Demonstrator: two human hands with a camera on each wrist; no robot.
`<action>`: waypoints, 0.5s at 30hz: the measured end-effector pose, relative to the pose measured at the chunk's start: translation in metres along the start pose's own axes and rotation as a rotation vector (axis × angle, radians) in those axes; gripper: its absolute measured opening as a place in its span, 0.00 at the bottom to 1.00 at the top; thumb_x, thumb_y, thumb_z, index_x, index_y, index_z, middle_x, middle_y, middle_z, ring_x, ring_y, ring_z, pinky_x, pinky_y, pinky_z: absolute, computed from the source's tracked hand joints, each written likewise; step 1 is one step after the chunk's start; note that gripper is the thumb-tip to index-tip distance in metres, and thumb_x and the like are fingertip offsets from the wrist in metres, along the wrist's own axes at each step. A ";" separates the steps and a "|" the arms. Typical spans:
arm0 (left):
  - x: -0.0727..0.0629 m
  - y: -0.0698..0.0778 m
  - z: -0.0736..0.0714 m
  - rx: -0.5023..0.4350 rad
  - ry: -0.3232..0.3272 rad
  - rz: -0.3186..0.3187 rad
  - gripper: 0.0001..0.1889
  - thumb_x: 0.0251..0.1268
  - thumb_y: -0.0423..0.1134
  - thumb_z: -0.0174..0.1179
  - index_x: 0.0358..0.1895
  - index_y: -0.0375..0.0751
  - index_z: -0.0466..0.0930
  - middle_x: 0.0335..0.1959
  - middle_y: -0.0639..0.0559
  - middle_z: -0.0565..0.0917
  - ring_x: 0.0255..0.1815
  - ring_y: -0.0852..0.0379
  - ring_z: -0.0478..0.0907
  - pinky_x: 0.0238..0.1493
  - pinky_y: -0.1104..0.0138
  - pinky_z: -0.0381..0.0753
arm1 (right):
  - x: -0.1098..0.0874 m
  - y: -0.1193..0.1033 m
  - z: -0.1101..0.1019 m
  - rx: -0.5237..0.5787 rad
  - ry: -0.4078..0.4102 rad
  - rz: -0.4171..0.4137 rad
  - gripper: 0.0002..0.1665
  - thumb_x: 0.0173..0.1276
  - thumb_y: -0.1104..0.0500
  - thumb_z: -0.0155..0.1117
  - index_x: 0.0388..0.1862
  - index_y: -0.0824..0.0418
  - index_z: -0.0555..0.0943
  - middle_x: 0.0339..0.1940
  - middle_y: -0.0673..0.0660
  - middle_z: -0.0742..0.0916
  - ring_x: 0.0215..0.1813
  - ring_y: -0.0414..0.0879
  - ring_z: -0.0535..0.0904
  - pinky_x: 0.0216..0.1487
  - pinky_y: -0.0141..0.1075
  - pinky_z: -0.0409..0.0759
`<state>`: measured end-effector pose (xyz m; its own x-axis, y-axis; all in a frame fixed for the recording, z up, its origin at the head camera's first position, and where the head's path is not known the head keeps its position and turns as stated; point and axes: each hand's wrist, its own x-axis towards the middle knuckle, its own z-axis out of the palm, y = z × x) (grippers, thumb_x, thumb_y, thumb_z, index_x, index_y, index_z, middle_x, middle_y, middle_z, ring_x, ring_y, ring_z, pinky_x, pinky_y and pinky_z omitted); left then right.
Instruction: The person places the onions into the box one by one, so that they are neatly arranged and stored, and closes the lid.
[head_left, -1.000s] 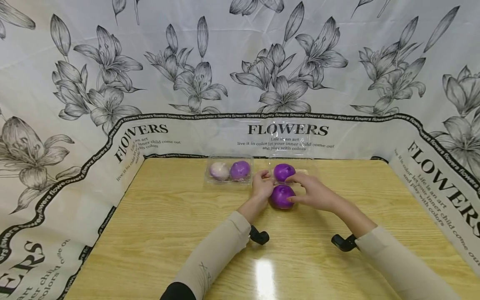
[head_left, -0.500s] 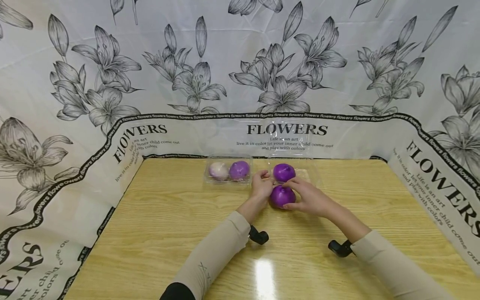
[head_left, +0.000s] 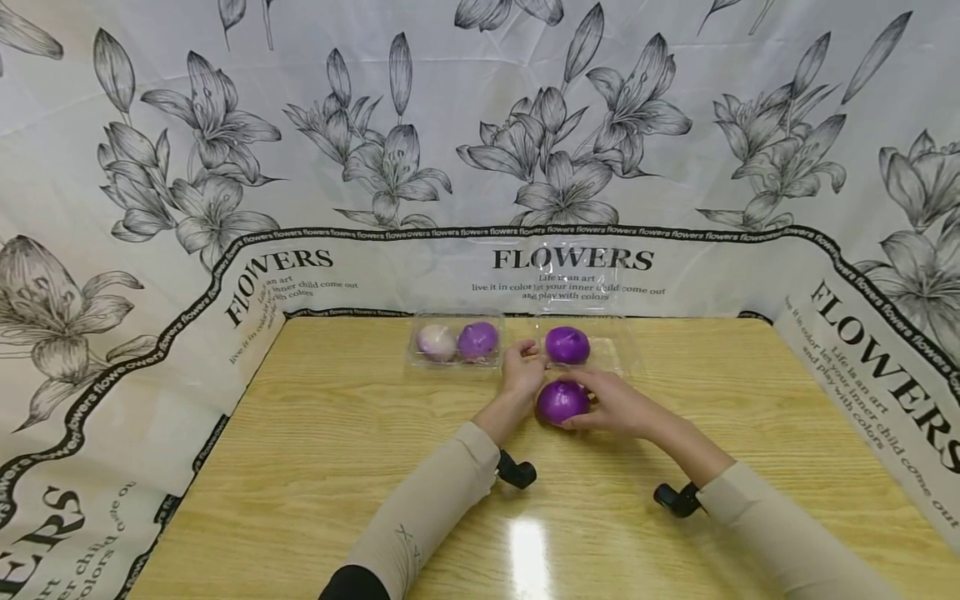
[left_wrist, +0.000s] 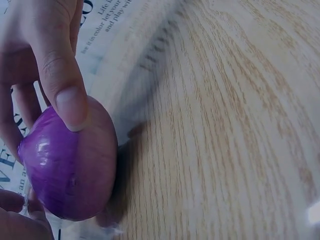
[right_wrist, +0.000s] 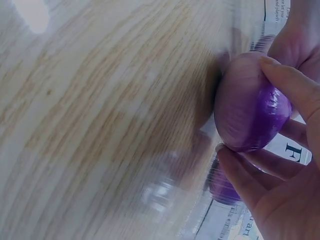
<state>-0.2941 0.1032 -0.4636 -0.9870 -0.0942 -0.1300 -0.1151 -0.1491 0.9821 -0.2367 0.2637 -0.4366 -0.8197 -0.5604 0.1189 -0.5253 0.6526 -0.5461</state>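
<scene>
My right hand [head_left: 611, 402] grips a shiny purple onion [head_left: 562, 402] in front of an opened clear plastic box [head_left: 617, 354]. In the right wrist view, thumb and fingers lie spread around the onion [right_wrist: 245, 107]. Whether it touches the table cannot be seen. A second purple onion [head_left: 567, 345] sits in the box's left half. My left hand [head_left: 521, 371] is at the box's left front corner, fingers curled. Low in the left wrist view, that hand [left_wrist: 22, 217] pinches the clear plastic edge.
To the left stands another clear box [head_left: 489, 361] holding a whitish onion [head_left: 438, 342] and a purple onion [head_left: 478, 341]. Behind the boxes rises a flower-printed cloth [head_left: 405, 275]. The wooden table [head_left: 337, 433] reflects light near its front.
My right hand has come down from the box onto the nearer onion and taken hold of it. That onion has shifted slightly toward me. The left hand has stayed put.
</scene>
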 end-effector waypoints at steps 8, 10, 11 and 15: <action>0.001 -0.001 0.000 0.023 -0.012 -0.012 0.24 0.66 0.19 0.58 0.65 0.26 0.73 0.52 0.41 0.79 0.46 0.47 0.82 0.46 0.67 0.86 | -0.001 0.005 0.003 0.051 -0.009 -0.004 0.40 0.62 0.56 0.79 0.68 0.69 0.74 0.63 0.70 0.81 0.60 0.65 0.81 0.56 0.50 0.87; 0.001 -0.001 -0.001 0.035 -0.011 -0.010 0.24 0.65 0.20 0.59 0.66 0.27 0.73 0.52 0.42 0.79 0.46 0.49 0.82 0.47 0.67 0.86 | -0.001 0.006 0.004 0.069 -0.010 -0.009 0.40 0.62 0.56 0.78 0.69 0.69 0.74 0.63 0.70 0.81 0.61 0.65 0.80 0.56 0.50 0.87; 0.001 -0.001 -0.001 0.038 -0.011 -0.008 0.24 0.65 0.20 0.59 0.66 0.27 0.73 0.53 0.42 0.79 0.46 0.49 0.82 0.47 0.67 0.86 | -0.001 0.006 0.004 0.079 -0.010 -0.009 0.40 0.63 0.57 0.78 0.70 0.69 0.73 0.64 0.69 0.81 0.61 0.65 0.81 0.57 0.50 0.86; 0.002 -0.001 -0.001 0.031 -0.016 0.001 0.24 0.65 0.20 0.59 0.66 0.26 0.72 0.53 0.41 0.79 0.47 0.47 0.83 0.48 0.66 0.86 | -0.001 0.005 0.004 0.100 -0.019 0.001 0.41 0.63 0.57 0.78 0.71 0.68 0.72 0.66 0.68 0.80 0.62 0.65 0.80 0.59 0.50 0.85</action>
<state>-0.2958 0.1019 -0.4650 -0.9888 -0.0788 -0.1271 -0.1173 -0.1187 0.9860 -0.2375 0.2658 -0.4428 -0.8151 -0.5701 0.1034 -0.4987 0.5994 -0.6261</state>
